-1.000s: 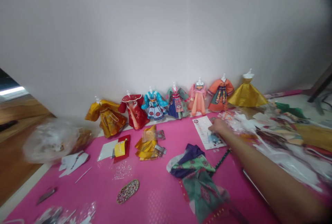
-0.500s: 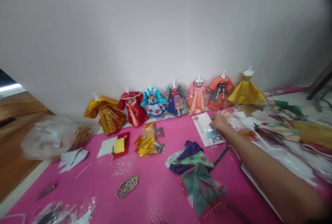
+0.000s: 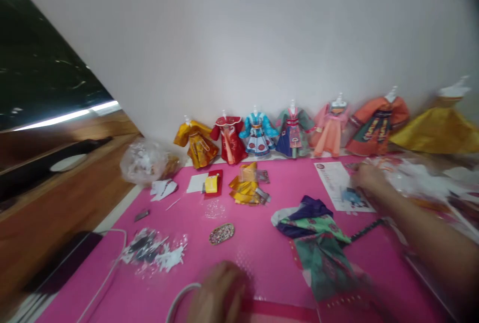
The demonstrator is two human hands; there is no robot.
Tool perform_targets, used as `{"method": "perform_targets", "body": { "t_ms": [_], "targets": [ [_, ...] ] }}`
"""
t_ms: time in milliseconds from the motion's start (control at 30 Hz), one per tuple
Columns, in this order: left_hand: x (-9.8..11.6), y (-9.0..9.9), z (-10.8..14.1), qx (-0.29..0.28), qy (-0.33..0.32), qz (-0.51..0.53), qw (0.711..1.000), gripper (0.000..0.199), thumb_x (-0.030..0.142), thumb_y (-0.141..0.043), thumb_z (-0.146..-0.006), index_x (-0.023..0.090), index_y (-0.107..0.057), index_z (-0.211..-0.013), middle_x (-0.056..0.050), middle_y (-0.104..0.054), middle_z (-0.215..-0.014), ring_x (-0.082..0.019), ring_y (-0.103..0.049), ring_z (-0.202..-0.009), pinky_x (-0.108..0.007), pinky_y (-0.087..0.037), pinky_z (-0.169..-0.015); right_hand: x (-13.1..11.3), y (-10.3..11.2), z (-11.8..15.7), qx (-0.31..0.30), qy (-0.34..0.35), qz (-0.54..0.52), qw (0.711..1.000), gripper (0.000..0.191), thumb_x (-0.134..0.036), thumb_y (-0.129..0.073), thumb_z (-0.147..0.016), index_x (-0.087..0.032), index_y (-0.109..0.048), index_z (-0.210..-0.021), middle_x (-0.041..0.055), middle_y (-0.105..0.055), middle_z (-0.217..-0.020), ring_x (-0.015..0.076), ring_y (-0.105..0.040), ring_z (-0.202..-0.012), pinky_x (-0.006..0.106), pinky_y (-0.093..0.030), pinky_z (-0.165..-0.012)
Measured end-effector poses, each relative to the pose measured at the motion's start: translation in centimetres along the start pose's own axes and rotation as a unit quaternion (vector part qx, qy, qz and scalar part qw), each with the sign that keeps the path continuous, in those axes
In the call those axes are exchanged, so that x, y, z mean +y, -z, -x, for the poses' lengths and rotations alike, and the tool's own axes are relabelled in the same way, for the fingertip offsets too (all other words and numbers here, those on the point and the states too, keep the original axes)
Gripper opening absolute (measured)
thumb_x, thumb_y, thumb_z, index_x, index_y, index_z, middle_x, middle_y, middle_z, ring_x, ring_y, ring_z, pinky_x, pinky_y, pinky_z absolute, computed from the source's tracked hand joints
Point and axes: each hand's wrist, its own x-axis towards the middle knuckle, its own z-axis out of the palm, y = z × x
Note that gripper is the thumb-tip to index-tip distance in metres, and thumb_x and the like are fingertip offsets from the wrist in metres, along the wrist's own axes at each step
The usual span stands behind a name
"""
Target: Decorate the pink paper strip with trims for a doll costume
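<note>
My right hand (image 3: 368,179) is at the right edge of a white printed sheet (image 3: 333,183), its fingers drawn together and blurred. Whatever is between them is too small to make out. At the bottom edge, my left hand (image 3: 220,293) hovers low over the pink mat (image 3: 269,258), smeared by motion, its grip unclear. A small blue piece (image 3: 351,196) lies on the sheet. Left of my right arm, a crumpled purple and green doll garment (image 3: 322,253) is spread out. An oval sequinned piece (image 3: 221,233) lies beyond my left hand.
Several doll dresses on stands, including a blue one (image 3: 258,133), line the white wall. Yellow folded fabric (image 3: 243,189), a red packet (image 3: 214,183), plastic bags with small parts (image 3: 155,250) and a pale cable (image 3: 123,248) lie leftward. Clear plastic bags (image 3: 415,175) crowd the right.
The view has swung left, so everything sits further right. My left hand has come into view at the bottom. My right hand stays by the printed sheet.
</note>
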Motion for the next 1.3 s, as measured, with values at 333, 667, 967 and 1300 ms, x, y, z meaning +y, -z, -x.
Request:
{"method": "perform_targets", "body": {
  "t_ms": [333,667,967,1300],
  "targets": [
    [-9.3,8.2,-11.8,0.061,0.275,-0.213,0.936,0.028,0.036,-0.061,-0.095,0.014,-0.063,-0.111,-0.009,-0.066,-0.114,-0.022,-0.065,-0.099,-0.045,-0.053,-0.089,-0.4,1.8,2.9,-0.007,0.063,-0.016,0.998,0.029,-0.021,-0.062,-0.086,-0.013,-0.068,-0.114,0.0168,-0.074,-0.103,0.0292,-0.068,-0.096,0.037,-0.048,-0.078],
    [-12.2,8.2,-13.6,-0.017,0.316,-0.171,0.933,0.029,0.040,-0.063,-0.094,0.014,-0.065,-0.105,-0.006,-0.068,-0.103,-0.020,-0.067,-0.089,-0.039,-0.057,-0.080,-0.3,1.1,6.8,0.014,0.165,-0.115,0.979,0.020,-0.039,-0.054,-0.076,-0.032,-0.062,-0.093,0.0149,-0.073,-0.091,0.0362,-0.067,-0.087,0.047,-0.049,-0.077],
    [-12.1,7.9,-13.6,0.057,0.270,-0.184,0.943,0.034,0.040,-0.062,-0.093,0.016,-0.061,-0.118,-0.010,-0.062,-0.124,-0.025,-0.062,-0.108,-0.046,-0.053,-0.091,-3.7,1.2,10.8,-0.012,0.205,-0.153,0.967,0.030,-0.040,-0.050,-0.078,-0.025,-0.066,-0.098,0.0097,-0.074,-0.091,0.0293,-0.067,-0.072,0.043,-0.050,-0.069],
    [-12.0,5.9,-13.3,0.099,0.218,-0.189,0.952,0.037,0.041,-0.061,-0.094,0.017,-0.060,-0.122,-0.011,-0.056,-0.135,-0.029,-0.055,-0.121,-0.053,-0.046,-0.101,-8.5,1.4,16.7,-0.042,0.294,-0.202,0.933,0.023,-0.034,-0.053,-0.084,-0.026,-0.068,-0.099,0.0060,-0.073,-0.092,0.0256,-0.070,-0.081,0.034,-0.053,-0.072]
  ]
}}
